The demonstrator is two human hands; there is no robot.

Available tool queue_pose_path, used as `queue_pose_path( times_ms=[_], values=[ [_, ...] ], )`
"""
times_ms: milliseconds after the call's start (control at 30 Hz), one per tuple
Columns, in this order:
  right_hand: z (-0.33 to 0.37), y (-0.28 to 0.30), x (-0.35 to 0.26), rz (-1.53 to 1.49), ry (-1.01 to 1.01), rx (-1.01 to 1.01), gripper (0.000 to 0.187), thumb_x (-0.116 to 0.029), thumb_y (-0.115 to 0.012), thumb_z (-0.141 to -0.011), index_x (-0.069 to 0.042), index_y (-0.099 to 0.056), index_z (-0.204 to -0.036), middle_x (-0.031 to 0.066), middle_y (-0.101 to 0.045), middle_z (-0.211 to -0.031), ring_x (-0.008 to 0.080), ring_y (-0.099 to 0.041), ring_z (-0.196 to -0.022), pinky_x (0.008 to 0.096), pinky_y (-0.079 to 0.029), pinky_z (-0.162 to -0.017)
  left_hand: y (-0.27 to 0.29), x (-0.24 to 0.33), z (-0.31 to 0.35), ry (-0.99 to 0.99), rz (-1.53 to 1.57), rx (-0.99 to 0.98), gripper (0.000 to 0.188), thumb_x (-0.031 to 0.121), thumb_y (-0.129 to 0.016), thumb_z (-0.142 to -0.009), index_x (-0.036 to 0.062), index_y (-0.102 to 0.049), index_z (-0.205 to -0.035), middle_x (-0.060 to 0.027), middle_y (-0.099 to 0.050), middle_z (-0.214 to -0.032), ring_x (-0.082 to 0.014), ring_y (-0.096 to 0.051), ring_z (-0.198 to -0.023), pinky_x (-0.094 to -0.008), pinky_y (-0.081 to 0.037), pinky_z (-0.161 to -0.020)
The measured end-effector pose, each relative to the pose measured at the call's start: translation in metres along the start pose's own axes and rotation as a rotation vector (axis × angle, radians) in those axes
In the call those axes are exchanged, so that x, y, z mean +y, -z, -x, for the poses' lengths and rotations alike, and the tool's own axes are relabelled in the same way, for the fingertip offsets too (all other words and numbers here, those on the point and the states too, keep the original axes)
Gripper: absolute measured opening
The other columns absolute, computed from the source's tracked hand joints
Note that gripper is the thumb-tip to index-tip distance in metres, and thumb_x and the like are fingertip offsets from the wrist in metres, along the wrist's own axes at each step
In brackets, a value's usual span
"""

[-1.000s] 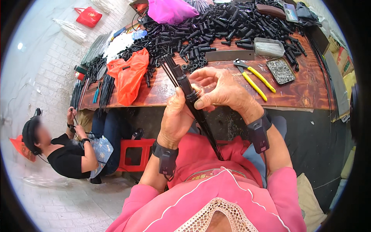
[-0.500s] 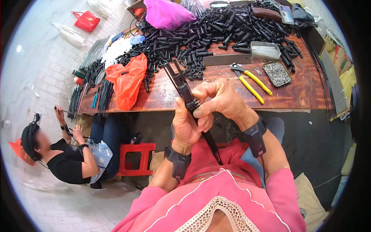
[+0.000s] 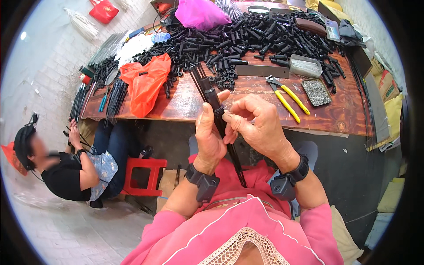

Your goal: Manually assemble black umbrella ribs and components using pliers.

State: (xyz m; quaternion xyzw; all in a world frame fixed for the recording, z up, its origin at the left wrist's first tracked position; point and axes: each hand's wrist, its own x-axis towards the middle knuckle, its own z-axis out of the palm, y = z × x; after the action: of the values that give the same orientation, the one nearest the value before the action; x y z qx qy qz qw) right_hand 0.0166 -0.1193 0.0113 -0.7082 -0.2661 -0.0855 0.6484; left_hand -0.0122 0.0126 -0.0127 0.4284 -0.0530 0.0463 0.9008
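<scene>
A black umbrella frame [image 3: 211, 98], a tubular plastic fitting with thin dark ribs fanning out of its top, is held at a slant before my chest. Its long lower end runs down to my lap. My left hand [image 3: 209, 137] is closed round it just below the fitting, thumb along the side. My right hand [image 3: 258, 121] is closed in a pinch at the fitting's collar, thumb and forefinger touching it. Whatever lies between those fingertips is too small to make out.
On the wooden table [image 3: 185, 106] lie a heap of black plastic fittings [image 3: 260, 37], yellow-handled pliers [image 3: 289, 100], a tin of small metal bits [image 3: 316, 92], a clear box [image 3: 305, 66], a flat metal bar [image 3: 262, 71] and an orange bag [image 3: 148, 88]. A co-worker [image 3: 66, 172] sits at the left.
My right hand has turned slightly and its fingertips have shifted at the collar, while the left keeps its grip. The ribs stand more spread. The co-worker's hands have come closer together.
</scene>
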Motion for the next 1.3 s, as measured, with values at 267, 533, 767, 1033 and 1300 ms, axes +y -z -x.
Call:
queue_pose_path(
  times_ms=[267,533,767,1033,1300],
  values=[
    [0.001,0.006,-0.014,-0.574,-0.512,-0.123,0.019,-0.011,-0.059,-0.088,0.003,-0.061,-0.075,0.0085,-0.065,-0.065,0.0150,-0.063,-0.050,0.0258,-0.049,-0.047,-0.005,0.000,-0.001,0.007,-0.056,0.016,0.065,0.055,-0.039,-0.100,-0.0026,-0.051,-0.127,-0.0005,-0.048,-0.055,-0.0079,-0.039,-0.040,-0.0236,-0.032,-0.038],
    [0.021,-0.019,-0.004,-0.298,-0.174,0.154,0.007,0.002,-0.066,-0.084,0.001,-0.063,-0.090,0.0059,-0.062,-0.074,0.0144,-0.062,-0.060,0.0267,-0.049,-0.056,-0.002,-0.001,-0.004,-0.035,-0.036,0.066,0.061,0.052,-0.040,-0.100,-0.0032,-0.056,-0.120,-0.0010,-0.049,-0.056,-0.0073,-0.039,-0.041,-0.0232,-0.032,-0.040],
    [0.003,0.003,0.021,0.529,0.613,0.292,0.023,0.000,-0.072,-0.070,-0.003,-0.062,-0.091,0.0102,-0.058,-0.080,0.0290,-0.054,-0.073,0.0381,-0.043,-0.061,-0.001,-0.006,-0.005,0.048,0.054,0.020,0.054,0.054,-0.041,-0.099,0.0029,-0.054,-0.109,-0.0033,-0.050,-0.058,-0.0087,-0.040,-0.041,-0.0238,-0.033,-0.039],
    [0.000,0.018,-0.014,-0.284,-0.356,-0.064,0.014,-0.010,-0.060,-0.089,0.000,-0.061,-0.080,0.0083,-0.064,-0.067,0.0171,-0.064,-0.056,0.0270,-0.048,-0.052,-0.005,-0.009,-0.005,0.152,0.024,0.007,0.058,0.061,-0.037,-0.097,0.0077,-0.059,-0.094,-0.0029,-0.048,-0.055,-0.0132,-0.039,-0.041,-0.0266,-0.032,-0.040],
    [0.003,0.077,0.046,1.124,-0.067,0.009,0.034,-0.029,-0.073,-0.078,-0.003,-0.068,-0.098,0.0169,-0.063,-0.095,0.0333,-0.059,-0.090,0.0438,-0.051,-0.076,0.016,0.003,-0.005,0.087,0.125,-0.076,0.060,0.061,-0.036,-0.098,0.0054,-0.053,-0.086,-0.0023,-0.043,-0.057,-0.0115,-0.033,-0.040,-0.0271,-0.029,-0.040]
  ],
)
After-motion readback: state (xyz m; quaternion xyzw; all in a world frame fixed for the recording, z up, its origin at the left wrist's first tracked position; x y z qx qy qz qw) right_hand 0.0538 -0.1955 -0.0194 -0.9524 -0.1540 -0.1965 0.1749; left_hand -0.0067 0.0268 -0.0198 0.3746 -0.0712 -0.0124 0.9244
